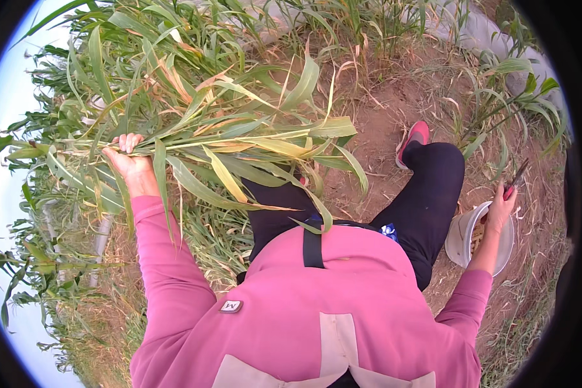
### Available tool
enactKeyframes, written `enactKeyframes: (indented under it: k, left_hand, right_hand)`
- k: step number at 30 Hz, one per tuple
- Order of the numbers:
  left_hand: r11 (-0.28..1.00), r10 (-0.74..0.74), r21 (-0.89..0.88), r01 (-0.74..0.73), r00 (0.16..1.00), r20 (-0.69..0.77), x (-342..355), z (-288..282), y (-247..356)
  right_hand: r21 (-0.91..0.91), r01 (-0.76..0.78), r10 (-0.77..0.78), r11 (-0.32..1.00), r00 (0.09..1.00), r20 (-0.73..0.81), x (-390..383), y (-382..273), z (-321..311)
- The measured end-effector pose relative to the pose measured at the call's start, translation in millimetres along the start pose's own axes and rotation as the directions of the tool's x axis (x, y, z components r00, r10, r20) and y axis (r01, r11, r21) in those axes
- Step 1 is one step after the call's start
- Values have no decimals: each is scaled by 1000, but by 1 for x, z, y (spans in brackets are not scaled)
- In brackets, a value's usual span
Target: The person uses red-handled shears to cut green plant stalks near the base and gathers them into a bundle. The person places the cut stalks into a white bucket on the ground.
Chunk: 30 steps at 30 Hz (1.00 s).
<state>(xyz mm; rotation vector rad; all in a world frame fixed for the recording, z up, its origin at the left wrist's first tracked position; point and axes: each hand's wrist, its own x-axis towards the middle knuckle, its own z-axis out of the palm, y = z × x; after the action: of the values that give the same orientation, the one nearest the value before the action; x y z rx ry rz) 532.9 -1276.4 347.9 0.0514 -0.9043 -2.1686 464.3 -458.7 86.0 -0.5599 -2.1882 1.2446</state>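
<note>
My left hand (132, 158) is closed around a bundle of long green and yellowing stalks (258, 139), perhaps maize or sorghum. The bundle lies nearly level, its leaves spreading right across my lap and legs. Off to the right, my right hand (500, 210) grips a pair of pruning shears (516, 181) with red handles and dark blades pointing up and away. That forearm passes in front of a white bucket (458, 244) on the ground. Pale yellowish pieces (477, 237) show inside it, too small to name.
Dense leafy plants (103, 64) stand at the far left, with more along the left side. Whitish sheeting (472, 32) runs along the far edge. Dry leaf litter covers the brown soil (381, 110) around my pink shoe (412, 143). A leafy clump (527, 97) grows at the right.
</note>
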Motion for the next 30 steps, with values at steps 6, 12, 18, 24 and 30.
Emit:
enactKeyframes:
  k: [6,12,18,24,30]
  left_hand:
    - [991,-85,89,98,986,-145,-42,-110,62]
    - [850,88,401,342,657,-748,-195,-274,169]
    - [772,414,477,420,235,-879,-401,-327,247]
    - [738,652,672,66,190,-734,-412,-314,250]
    - [627,772,752,-206,33,-635,-310,-251,245]
  right_hand:
    - [290,52,-130,956,958,257,-13,-123,78]
    - [232,275,-354,933,819,452,-18,-146,140]
    - [312,223,-360,924,783,507,-15,-164,191]
    - [241,318,-398,917,675,621,-16,-169,234]
    - [89,402,-344,911,624,702,-21,-158,261]
